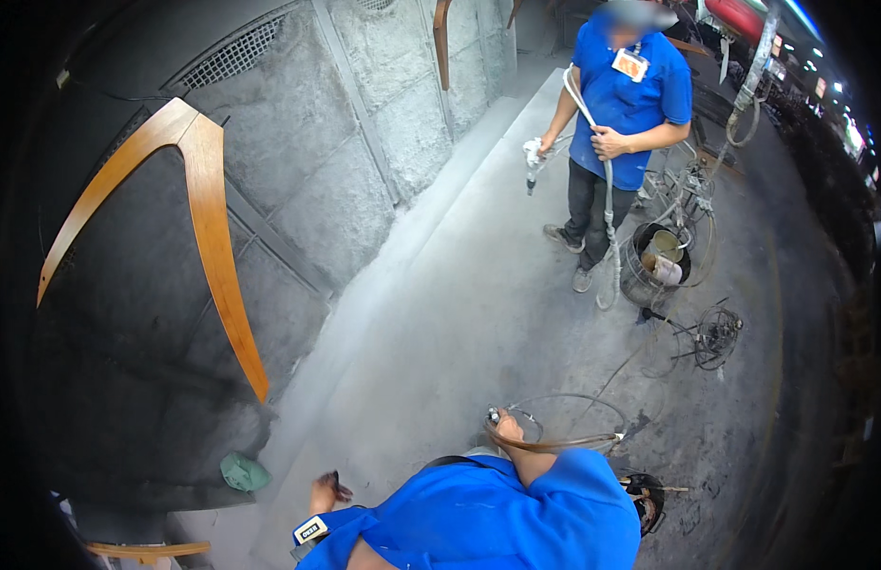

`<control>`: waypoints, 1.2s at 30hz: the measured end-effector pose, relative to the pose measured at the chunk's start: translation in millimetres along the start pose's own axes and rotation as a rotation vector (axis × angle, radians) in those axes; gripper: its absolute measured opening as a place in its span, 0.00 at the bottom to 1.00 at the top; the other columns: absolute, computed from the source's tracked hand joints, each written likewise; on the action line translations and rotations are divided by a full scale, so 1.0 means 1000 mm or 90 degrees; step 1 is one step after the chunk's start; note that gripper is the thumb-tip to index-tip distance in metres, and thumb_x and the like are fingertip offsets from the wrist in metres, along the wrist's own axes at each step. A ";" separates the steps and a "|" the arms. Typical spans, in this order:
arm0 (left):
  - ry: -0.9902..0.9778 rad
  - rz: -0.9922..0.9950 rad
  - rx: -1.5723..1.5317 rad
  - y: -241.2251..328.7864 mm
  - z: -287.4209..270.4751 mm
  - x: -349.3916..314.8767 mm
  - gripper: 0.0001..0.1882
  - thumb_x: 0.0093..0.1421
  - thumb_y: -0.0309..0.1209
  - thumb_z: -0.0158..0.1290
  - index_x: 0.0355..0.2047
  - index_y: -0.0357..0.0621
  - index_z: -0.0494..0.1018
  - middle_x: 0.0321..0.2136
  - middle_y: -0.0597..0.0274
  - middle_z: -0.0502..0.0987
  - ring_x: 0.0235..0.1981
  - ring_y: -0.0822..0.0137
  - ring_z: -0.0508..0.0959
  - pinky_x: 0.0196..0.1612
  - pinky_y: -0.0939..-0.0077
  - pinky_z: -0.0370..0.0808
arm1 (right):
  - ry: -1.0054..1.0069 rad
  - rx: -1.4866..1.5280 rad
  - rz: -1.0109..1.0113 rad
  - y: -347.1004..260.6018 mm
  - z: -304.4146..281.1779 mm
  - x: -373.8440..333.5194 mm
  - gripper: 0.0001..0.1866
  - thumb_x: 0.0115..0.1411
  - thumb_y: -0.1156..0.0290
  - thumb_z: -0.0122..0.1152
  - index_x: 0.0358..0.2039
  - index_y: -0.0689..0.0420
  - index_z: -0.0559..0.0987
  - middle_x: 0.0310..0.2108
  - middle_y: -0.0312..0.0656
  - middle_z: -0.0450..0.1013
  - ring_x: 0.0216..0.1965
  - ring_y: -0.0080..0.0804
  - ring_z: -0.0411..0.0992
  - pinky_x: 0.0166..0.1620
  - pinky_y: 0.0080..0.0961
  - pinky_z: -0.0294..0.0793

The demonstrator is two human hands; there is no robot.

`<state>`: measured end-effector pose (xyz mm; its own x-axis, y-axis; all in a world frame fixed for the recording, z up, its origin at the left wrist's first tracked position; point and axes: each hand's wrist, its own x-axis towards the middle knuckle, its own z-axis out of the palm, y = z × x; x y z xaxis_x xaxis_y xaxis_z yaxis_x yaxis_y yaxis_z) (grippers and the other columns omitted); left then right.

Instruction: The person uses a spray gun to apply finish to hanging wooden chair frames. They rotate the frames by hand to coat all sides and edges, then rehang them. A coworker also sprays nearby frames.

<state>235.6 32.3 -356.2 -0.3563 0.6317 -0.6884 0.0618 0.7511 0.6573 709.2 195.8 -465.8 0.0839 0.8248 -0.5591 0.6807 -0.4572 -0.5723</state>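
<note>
In my right hand (509,430), at the lower middle, the fingers are wrapped round a small spray gun (494,416), mostly hidden by the hand. A brown hose (555,443) and a thinner dark one run from it past my forearm. My left hand (325,494) hangs low beside my blue sleeve, its dark-looking fingers loosely apart, with no held thing visible. Up and left of it hangs a curved, angled wooden piece (210,204) with a glossy orange-brown finish, touched by neither hand. A green crumpled cloth or bag (244,472) lies nearer my left hand.
A co-worker in a blue shirt (612,114) stands ahead right, holding a white spray gun (533,152) and a pale hose (609,204). Beside them stands a dark bucket (640,275) with containers inside. Coiled cable (716,337) lies on the floor. Another wooden piece (146,549) is lower left.
</note>
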 end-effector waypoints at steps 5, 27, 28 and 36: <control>0.030 0.163 0.008 0.123 0.052 -0.010 0.20 0.74 0.38 0.45 0.53 0.31 0.71 0.30 0.48 0.83 0.27 0.63 0.84 0.32 0.72 0.81 | 0.022 -0.028 -0.093 -0.009 -0.016 -0.020 0.37 0.61 0.52 0.61 0.69 0.49 0.65 0.54 0.57 0.73 0.57 0.57 0.72 0.57 0.49 0.72; 0.120 0.312 -0.065 0.111 0.160 -0.169 0.37 0.72 0.36 0.47 0.75 0.43 0.43 0.64 0.44 0.70 0.60 0.45 0.75 0.60 0.59 0.73 | -0.365 0.119 -0.441 -0.247 -0.067 -0.204 0.30 0.68 0.67 0.60 0.69 0.51 0.67 0.49 0.48 0.80 0.47 0.30 0.78 0.49 0.29 0.77; 0.159 0.362 -0.105 0.097 0.146 -0.177 0.38 0.72 0.35 0.47 0.75 0.44 0.42 0.64 0.44 0.69 0.62 0.46 0.73 0.60 0.60 0.73 | -0.385 0.123 -0.481 -0.256 -0.050 -0.231 0.30 0.68 0.67 0.59 0.70 0.51 0.67 0.49 0.48 0.80 0.47 0.31 0.78 0.49 0.30 0.77; 0.419 0.418 -0.404 -0.079 0.003 -0.250 0.35 0.73 0.34 0.44 0.76 0.47 0.44 0.62 0.41 0.72 0.62 0.51 0.73 0.60 0.62 0.72 | -0.658 -0.073 -0.449 -0.268 0.139 -0.393 0.32 0.71 0.46 0.52 0.66 0.54 0.65 0.37 0.43 0.75 0.28 0.26 0.75 0.30 0.26 0.73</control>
<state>322.7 -184.5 -237.0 -0.8635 0.5040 0.0208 -0.0003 -0.0417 0.9991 392.6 -52.0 -176.3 -0.8968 0.2078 -0.3905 0.4086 0.0505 -0.9113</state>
